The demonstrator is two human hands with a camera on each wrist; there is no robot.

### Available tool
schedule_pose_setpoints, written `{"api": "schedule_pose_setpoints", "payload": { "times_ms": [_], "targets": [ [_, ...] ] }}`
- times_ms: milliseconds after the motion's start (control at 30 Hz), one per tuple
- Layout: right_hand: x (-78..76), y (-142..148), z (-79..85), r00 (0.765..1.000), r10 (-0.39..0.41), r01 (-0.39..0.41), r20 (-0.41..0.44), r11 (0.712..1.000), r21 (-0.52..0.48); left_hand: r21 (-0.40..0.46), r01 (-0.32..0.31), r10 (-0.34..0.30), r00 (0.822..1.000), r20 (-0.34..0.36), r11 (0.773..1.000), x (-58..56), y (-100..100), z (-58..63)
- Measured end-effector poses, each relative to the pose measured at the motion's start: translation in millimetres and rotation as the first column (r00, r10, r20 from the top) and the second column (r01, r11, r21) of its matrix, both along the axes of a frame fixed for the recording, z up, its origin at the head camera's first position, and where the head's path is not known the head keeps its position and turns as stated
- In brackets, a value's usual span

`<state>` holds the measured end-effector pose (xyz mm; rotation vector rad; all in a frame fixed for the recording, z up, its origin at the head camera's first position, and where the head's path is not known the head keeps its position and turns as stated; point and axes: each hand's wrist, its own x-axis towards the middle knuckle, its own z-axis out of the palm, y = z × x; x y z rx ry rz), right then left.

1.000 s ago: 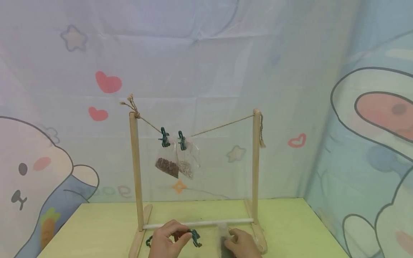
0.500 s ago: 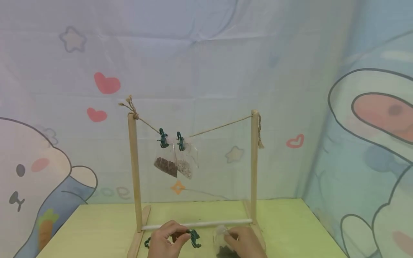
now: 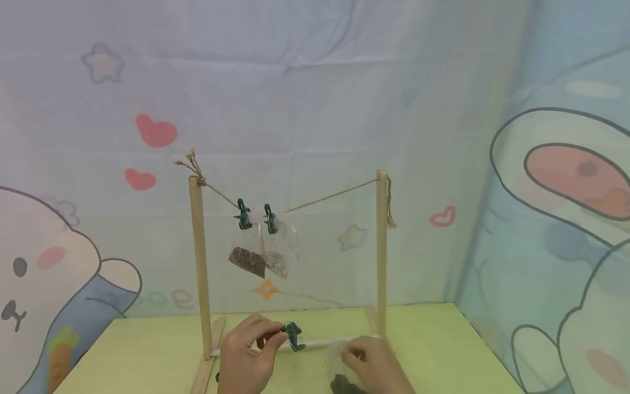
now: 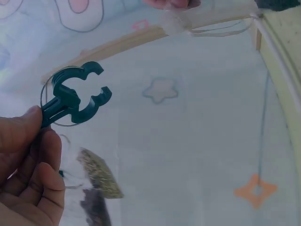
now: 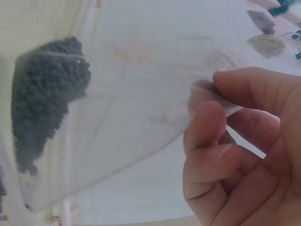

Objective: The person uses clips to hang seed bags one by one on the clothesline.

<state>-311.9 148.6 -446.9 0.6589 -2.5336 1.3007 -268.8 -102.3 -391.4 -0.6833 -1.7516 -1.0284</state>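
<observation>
My left hand (image 3: 246,355) pinches the handle end of a green plastic plant clip (image 3: 293,336); in the left wrist view the clip (image 4: 70,101) has its curved jaws spread apart, with nothing between them. To the right, my right hand (image 3: 376,364) pinches the gathered top of a clear plastic bag (image 5: 131,113), with dark granules (image 5: 49,92) at its bottom. Two similar bags hang from a twine line (image 3: 334,195): one with brown bits (image 3: 248,261), one with pale bits (image 3: 275,264). A green clip (image 3: 243,214) and another green clip (image 3: 270,219) hold them.
The twine runs between a left wooden post (image 3: 198,262) and a right wooden post (image 3: 381,251), joined low down by a white rod (image 3: 320,343). The frame stands on a pale yellow table (image 3: 423,345). Beside my left hand, a dark green bit (image 3: 217,377) shows on the table.
My left hand has risen slightly with the clip. My right hand has shifted its hold to the bag's top, and the bag now hangs with its granules low.
</observation>
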Motion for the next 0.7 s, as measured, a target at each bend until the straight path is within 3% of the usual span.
{"api": "schedule_pose_setpoints", "payload": {
  "times_ms": [200, 433, 700],
  "targets": [
    [-0.2, -2, 23.1, 0.995, -0.006, -0.002, -0.095, 0.996, -0.084, -0.075, -0.012, 0.003, 0.993, -0.116, 0.997, -0.7, 3, 38.7],
    [-9.6, -1, 59.5, 0.980, 0.073, -0.099, -0.183, 0.985, -0.140, -0.177, -0.022, -0.013, 0.981, -0.195, 0.984, 2.5, 9, 76.6],
    [-21.5, -5, 105.8, 0.979, 0.060, -0.102, -0.196, 0.972, -0.211, -0.207, -0.044, -0.023, 0.951, -0.308, 0.977, -11.3, 13, 122.4]
  ]
}}
